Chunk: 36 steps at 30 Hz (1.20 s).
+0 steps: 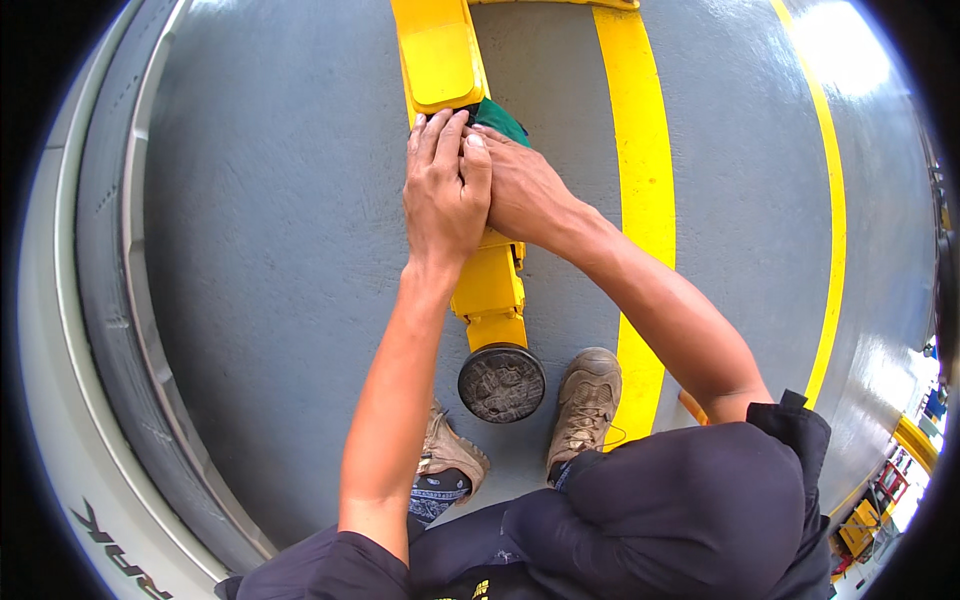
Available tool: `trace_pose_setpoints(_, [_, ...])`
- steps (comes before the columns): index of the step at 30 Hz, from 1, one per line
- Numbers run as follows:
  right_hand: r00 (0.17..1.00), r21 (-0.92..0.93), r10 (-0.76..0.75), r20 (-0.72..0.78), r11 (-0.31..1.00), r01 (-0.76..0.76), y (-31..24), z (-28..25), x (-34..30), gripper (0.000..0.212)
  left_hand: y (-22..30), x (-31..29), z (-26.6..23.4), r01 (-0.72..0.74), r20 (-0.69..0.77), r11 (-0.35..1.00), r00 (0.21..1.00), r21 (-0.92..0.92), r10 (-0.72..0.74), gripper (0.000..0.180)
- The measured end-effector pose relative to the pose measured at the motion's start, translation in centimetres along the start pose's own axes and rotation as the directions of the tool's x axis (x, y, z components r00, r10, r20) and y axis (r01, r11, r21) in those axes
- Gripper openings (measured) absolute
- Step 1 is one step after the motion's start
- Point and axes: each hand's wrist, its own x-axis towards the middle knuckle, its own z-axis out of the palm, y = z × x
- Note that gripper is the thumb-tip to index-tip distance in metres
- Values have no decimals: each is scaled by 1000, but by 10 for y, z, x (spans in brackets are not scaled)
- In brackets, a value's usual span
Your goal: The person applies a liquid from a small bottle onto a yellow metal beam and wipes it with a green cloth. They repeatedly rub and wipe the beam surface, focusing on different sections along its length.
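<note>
My left hand [443, 190] and my right hand [520, 185] are pressed side by side on top of a long yellow metal machine arm [437, 55] that runs across the grey floor. Their fingers meet over a dark green cloth-like piece [503, 121] lying on the arm, the right fingertips on its edge. How either hand grips it is hidden. The yellow arm continues below my hands [488, 290] and ends in a dirty round black wheel [501, 382] between my two brown shoes.
A grey painted floor [280, 250] carries a broad yellow stripe [640, 150] to the right and a thinner yellow line [830, 200] farther right. A large curved tyre with a light rim [100, 300] fills the left side. Yellow equipment [860, 525] stands far at the lower right.
</note>
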Motion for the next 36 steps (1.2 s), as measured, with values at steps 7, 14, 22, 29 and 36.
trace_pose_setpoints(7, [999, -20, 6, -51, 1000, -7, -35, 17, -41, 54, 8, -53, -10, 34, 66, 999, 997, 2, -34, 57])
trace_pose_setpoints(14, [996, 5, 85, 21, 996, -85, -4, -2, 2, 51, 0, 0, -2, 15, 24, 1000, 1000, 19, -15, 58])
trace_pose_setpoints(22, [996, 9, 90, -20, 996, -90, -40, 14, -45, 55, 13, -65, -16, 71, 90, 996, 994, -60, -65, 53])
trace_pose_setpoints(29, [995, 22, 104, -4, 994, -103, -14, -4, 2, 46, -4, 0, -8, 20, 50, 997, 999, -80, -16, 51])
trace_pose_setpoints(36, [993, -34, 107, -55, 993, -109, -43, 15, -46, 59, 10, -52, -19, 41, 160, 995, 987, -86, -27, 53])
